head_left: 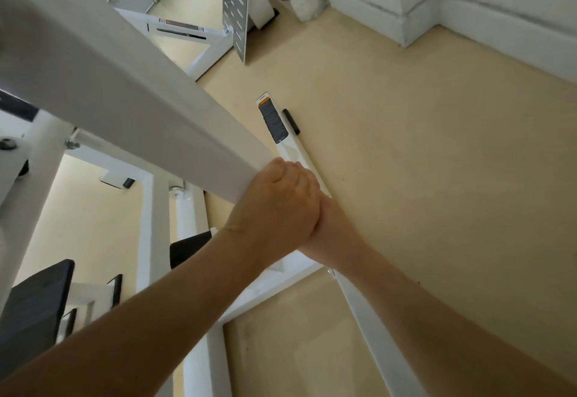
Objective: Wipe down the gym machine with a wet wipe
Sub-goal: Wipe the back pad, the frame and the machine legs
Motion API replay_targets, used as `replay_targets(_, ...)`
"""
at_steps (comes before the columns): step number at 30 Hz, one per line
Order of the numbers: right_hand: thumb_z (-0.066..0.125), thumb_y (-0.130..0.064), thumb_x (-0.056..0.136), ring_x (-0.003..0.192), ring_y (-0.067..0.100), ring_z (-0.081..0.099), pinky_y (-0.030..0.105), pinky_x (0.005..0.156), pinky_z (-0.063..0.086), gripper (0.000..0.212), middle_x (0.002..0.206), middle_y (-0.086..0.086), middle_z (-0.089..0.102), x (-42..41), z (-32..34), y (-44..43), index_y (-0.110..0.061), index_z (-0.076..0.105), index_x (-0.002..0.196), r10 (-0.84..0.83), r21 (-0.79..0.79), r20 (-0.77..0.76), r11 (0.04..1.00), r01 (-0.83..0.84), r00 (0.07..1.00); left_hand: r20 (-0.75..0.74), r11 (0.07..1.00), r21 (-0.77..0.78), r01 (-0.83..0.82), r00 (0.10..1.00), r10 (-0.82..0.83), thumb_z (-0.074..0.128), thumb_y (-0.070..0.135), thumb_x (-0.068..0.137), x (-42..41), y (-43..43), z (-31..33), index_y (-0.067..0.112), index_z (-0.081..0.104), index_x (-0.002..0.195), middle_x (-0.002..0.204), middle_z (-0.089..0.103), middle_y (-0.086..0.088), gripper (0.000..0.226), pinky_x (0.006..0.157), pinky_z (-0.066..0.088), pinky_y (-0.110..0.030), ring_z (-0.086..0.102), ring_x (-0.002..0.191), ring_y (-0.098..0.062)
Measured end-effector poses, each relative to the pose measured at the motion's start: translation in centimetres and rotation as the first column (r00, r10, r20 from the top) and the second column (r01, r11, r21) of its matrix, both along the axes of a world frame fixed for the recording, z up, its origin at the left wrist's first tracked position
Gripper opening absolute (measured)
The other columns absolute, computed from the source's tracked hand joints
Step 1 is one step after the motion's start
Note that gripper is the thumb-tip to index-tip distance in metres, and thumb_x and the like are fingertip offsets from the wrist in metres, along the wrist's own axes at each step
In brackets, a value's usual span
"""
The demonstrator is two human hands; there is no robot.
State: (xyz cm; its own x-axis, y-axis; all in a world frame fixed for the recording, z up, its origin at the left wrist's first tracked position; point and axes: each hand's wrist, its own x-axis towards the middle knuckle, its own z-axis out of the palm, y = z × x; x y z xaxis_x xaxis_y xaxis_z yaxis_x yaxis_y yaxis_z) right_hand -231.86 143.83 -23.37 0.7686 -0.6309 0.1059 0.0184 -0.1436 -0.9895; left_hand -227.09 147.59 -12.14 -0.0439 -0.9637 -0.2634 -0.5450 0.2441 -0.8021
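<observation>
Machine beam (125, 84) end gripped by L hand (274, 206), R hand (326, 217) behind.

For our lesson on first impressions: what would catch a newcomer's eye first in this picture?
A broad white beam slants from upper left to centre. There the left hand curls over its lower end, the right hand tucked mostly behind it; no wipe shows. Beyond, a black-taped bar lies on the beige floor.

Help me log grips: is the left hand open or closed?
Closed: the left hand curls over the end of the white beam.
</observation>
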Motion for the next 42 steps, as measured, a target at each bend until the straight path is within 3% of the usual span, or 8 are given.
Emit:
replay_targets(6,0.061,-0.036,0.086,0.116,0.023,0.057,0.027,0.089,0.046,0.069,0.128,0.002,0.056,-2.7,-3.6,2.3,-0.020,0.030,0.145,-0.047,0.097,-0.356,0.991,0.087,0.933,-0.514,0.990,-0.076,-0.119,0.856,0.063,0.043,0.012,0.080,-2.2,3.9,0.3,0.018,0.070,0.092,0.096,0.069,-0.001,0.030,0.092,0.044,-0.037,0.062,0.094,-0.023)
replay_targets(12,0.065,-0.034,0.086,0.079,0.006,0.061,0.006,0.064,0.041,0.045,0.090,-0.006,0.068,-1.9,1.3,3.0,-0.022,0.055,0.128,-0.254,-0.028,-0.015,0.967,0.254,0.967,-0.949,0.604,-0.189,-0.774,0.303,0.090,0.055,0.005,0.089,-2.1,8.0,-1.5,0.028,0.067,0.095,0.093,0.064,0.020,0.027,0.079,0.044,-0.010,0.057,0.088,-0.001)
replay_targets(18,0.052,-0.003,0.092,0.055,0.002,0.054,0.010,0.054,0.039,0.027,0.060,-0.013,0.057,-5.3,1.3,2.9,-0.008,0.071,0.111,-0.376,-0.359,0.061,0.856,0.372,0.925,-0.993,0.450,-0.038,-0.892,-0.017,-0.119,0.051,0.006,0.092,-3.3,8.9,-2.5,0.037,0.060,0.105,0.096,0.055,0.032,0.034,0.079,0.038,0.001,0.048,0.097,0.017)
replay_targets(21,0.036,-0.001,0.092,0.113,0.021,0.064,0.028,0.093,0.052,0.042,0.122,0.009,0.067,-5.8,4.2,3.7,-0.004,0.063,0.124,-0.167,-0.731,0.317,0.584,0.352,0.934,-0.964,0.381,-0.017,-0.925,-0.086,-0.250,0.052,0.005,0.092,-3.7,10.6,-3.2,0.043,0.058,0.095,0.097,0.059,0.030,0.038,0.076,0.037,0.003,0.050,0.097,0.017)
replay_targets(24,0.025,-0.006,0.103,0.125,0.030,0.055,0.043,0.101,0.048,0.044,0.129,0.014,0.062,-4.0,9.5,1.7,-0.001,0.066,0.120,0.022,-0.917,0.375,0.153,0.368,0.927,-0.932,0.313,-0.042,-0.949,-0.075,-0.353,0.050,-0.002,0.089,-4.0,12.4,-4.1,0.045,0.058,0.086,0.094,0.061,0.028,0.047,0.077,0.041,-0.002,0.053,0.095,0.014)
replay_targets(30,0.061,-0.016,0.088,0.134,0.037,0.042,0.057,0.114,0.024,0.042,0.134,0.020,0.057,-2.5,14.2,-1.9,0.001,0.060,0.125,-0.155,-0.690,-0.007,-0.714,-0.117,0.988,-0.930,0.304,-0.069,-0.950,-0.050,-0.365,0.048,-0.004,0.086,-4.2,12.4,-4.7,0.049,0.050,0.083,0.094,0.054,0.030,0.053,0.075,0.038,0.000,0.050,0.093,0.014)
replay_targets(37,0.040,-0.028,0.098,0.142,0.046,0.020,0.067,0.103,-0.014,0.050,0.145,0.030,0.039,-2.5,14.7,1.9,0.002,0.045,0.138,-0.474,-0.322,-0.216,-0.790,-0.521,0.853,-0.914,0.338,-0.046,-0.940,-0.096,-0.393,0.046,0.005,0.092,-3.2,11.5,-4.4,0.034,0.059,0.113,0.115,0.055,0.018,0.038,0.075,0.034,-0.003,0.049,0.098,0.003)
replay_targets(42,0.050,-0.031,0.091,0.130,0.034,0.046,0.057,0.112,0.014,0.029,0.120,0.013,0.067,-1.0,19.0,0.6,-0.019,0.074,0.104,-0.331,-0.491,-0.119,-0.800,-0.345,0.936,-0.792,0.346,0.057,-0.936,-0.253,-0.555,0.050,0.017,0.097,-1.7,10.0,-2.2,0.029,0.045,0.137,0.126,0.052,0.011,0.043,0.082,0.043,-0.009,0.055,0.095,0.000)
